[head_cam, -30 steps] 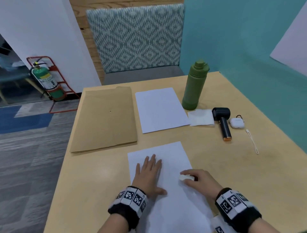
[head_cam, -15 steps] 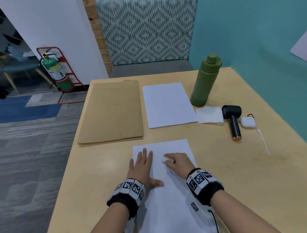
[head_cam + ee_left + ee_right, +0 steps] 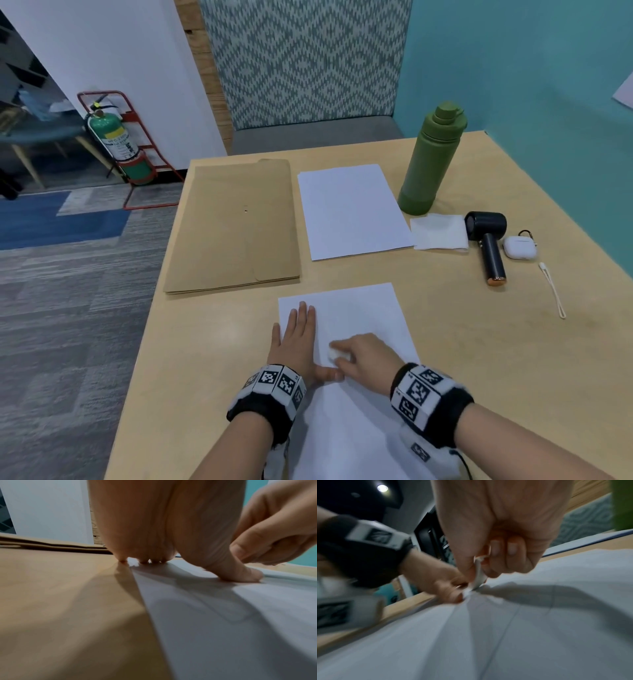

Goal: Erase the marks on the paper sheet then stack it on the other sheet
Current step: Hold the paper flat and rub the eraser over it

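Paper sheet (image 3: 363, 318) lies on the table (image 3: 479, 342), on the person's side of the other sheet (image 3: 352, 210) and apart from it, with bare table between the two.

**Grip state.** The left hand (image 3: 296, 339) is flat, fingers straight, pressing the left margin of the paper sheet; the little finger rests on the table just off the edge. The right hand (image 3: 368, 356) has its fingers curled round a small white eraser (image 3: 339, 354), whose lower end meets the paper just beside the left thumb. Thin lines are visible on the sheet in the right wrist view (blurred).

**Failure modes.**

- Buckling or tearing — likely if a stroke drives toward the left hand. The sheet already ripples near the thumb in the left wrist view; paper trapped between eraser and thumb can crease.
- Sheet slip — only one margin is pinned. A hard stroke far from the left hand may rotate the paper sheet on the table.
- Incomplete erasure — faint lines are hard to see, so marks may remain when the paper sheet is stacked.
- Misaligned stack — probable if the paper sheet is slid rather than lifted onto the other sheet, pushing that sheet toward the green bottle (image 3: 430, 157) beside it.
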Tool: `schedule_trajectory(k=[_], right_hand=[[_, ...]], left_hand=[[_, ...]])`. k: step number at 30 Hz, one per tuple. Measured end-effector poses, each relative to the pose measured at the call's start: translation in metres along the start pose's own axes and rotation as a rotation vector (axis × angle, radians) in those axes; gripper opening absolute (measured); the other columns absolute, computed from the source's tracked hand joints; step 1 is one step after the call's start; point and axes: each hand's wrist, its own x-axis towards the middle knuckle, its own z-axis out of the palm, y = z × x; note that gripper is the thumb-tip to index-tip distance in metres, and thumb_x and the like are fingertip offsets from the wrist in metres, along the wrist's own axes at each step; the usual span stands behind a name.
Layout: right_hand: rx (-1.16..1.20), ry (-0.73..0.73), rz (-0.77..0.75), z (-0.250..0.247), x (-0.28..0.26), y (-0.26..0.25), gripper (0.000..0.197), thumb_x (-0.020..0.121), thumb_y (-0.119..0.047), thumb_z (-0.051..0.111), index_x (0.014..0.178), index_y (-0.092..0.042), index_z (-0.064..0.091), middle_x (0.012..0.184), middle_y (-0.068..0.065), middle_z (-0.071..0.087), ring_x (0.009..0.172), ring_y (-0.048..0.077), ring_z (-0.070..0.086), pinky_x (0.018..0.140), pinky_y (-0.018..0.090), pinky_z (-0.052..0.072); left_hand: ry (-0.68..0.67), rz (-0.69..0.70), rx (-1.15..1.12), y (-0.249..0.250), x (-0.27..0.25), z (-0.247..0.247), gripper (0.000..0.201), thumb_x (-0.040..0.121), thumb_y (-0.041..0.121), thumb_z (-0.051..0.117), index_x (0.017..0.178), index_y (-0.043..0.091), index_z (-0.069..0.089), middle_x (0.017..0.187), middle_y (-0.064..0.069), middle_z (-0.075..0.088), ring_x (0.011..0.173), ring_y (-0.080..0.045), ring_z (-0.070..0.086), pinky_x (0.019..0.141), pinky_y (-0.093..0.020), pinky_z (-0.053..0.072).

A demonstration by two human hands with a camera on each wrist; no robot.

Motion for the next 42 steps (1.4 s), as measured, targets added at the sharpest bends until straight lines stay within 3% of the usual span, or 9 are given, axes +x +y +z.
schedule_trajectory(k=[6,11,16,20,22,27,33,39,42], right_hand=[[0.166,0.277,0.166,-0.030,0.022,0.018,0.039,0.089,-0.024,0.053,0.126,-0.014,0.056,0.123,0.013,0.063,0.113,0.023,0.058,0.095,0.023,0.040],[0.097,-0.045,0.020,-0.011,-0.002,0.007,0.038,0.087,-0.024,0.057,0.125,-0.017,0.057,0.125,0.006,0.062,0.102,0.008,0.057,0.080,0.008,0.031],[0.339,0.317,0.187,-0.028,0.018,0.021,0.035,0.087,-0.021,0.059,0.121,-0.015,0.061,0.130,0.003,0.059,0.119,0.015,0.054,0.085,0.005,0.029],[0.239,0.056,0.088,-0.001,0.001,0.005,0.038,0.087,-0.019,0.056,0.125,-0.020,0.058,0.119,0.002,0.064,0.102,0.010,0.057,0.083,0.009,0.033],[0.167,-0.048,0.059,-0.007,0.005,0.006,0.037,0.086,-0.022,0.058,0.123,-0.022,0.059,0.120,0.001,0.064,0.108,0.011,0.057,0.086,0.010,0.032],[0.302,0.271,0.178,-0.038,0.035,0.015,0.033,0.087,-0.019,0.057,0.120,-0.019,0.062,0.132,0.002,0.057,0.125,0.015,0.050,0.097,0.012,0.029],[0.181,-0.043,0.063,-0.012,0.012,0.009,0.035,0.084,-0.023,0.059,0.119,-0.022,0.062,0.129,0.000,0.060,0.119,0.012,0.053,0.092,0.011,0.033],[0.396,0.253,0.179,-0.032,0.034,0.010,0.033,0.085,-0.019,0.060,0.117,-0.016,0.063,0.130,0.002,0.059,0.122,0.015,0.051,0.096,0.013,0.031],[0.295,0.067,0.102,-0.005,0.016,0.000,0.035,0.085,-0.018,0.057,0.120,-0.020,0.062,0.128,0.001,0.060,0.116,0.010,0.054,0.092,0.013,0.035]], left_hand=[[-0.017,-0.002,0.010,0.000,0.000,-0.001,0.129,0.069,0.073,0.060,0.144,0.014,-0.028,0.151,0.002,-0.035,0.142,-0.016,-0.026,0.114,-0.044,-0.013],[-0.021,0.005,0.000,-0.001,0.000,0.000,0.130,0.068,0.074,0.060,0.144,0.015,-0.028,0.150,0.002,-0.036,0.141,-0.016,-0.027,0.114,-0.045,-0.014],[-0.021,-0.001,0.016,0.000,0.000,-0.001,0.130,0.068,0.073,0.060,0.144,0.015,-0.028,0.151,0.002,-0.035,0.142,-0.017,-0.026,0.114,-0.045,-0.013],[-0.021,0.008,-0.001,-0.001,-0.001,0.000,0.130,0.068,0.074,0.060,0.145,0.015,-0.027,0.150,0.002,-0.036,0.141,-0.016,-0.027,0.115,-0.045,-0.014],[-0.025,0.005,0.003,-0.001,0.000,0.000,0.130,0.068,0.073,0.061,0.145,0.015,-0.028,0.150,0.002,-0.036,0.141,-0.016,-0.027,0.115,-0.045,-0.013],[-0.025,-0.007,0.028,0.001,-0.001,-0.001,0.129,0.069,0.072,0.060,0.144,0.015,-0.027,0.151,0.002,-0.035,0.142,-0.017,-0.026,0.114,-0.045,-0.013],[-0.049,0.009,0.029,-0.001,-0.002,-0.002,0.128,0.071,0.071,0.060,0.144,0.015,-0.028,0.149,0.001,-0.037,0.141,-0.017,-0.028,0.114,-0.044,-0.014],[-0.042,0.006,0.041,0.000,-0.002,-0.001,0.127,0.071,0.071,0.059,0.144,0.015,-0.029,0.149,0.002,-0.037,0.141,-0.017,-0.028,0.114,-0.044,-0.014],[-0.036,0.010,0.023,-0.001,-0.001,0.000,0.127,0.071,0.071,0.060,0.144,0.016,-0.029,0.149,0.003,-0.037,0.140,-0.016,-0.029,0.114,-0.044,-0.015]])
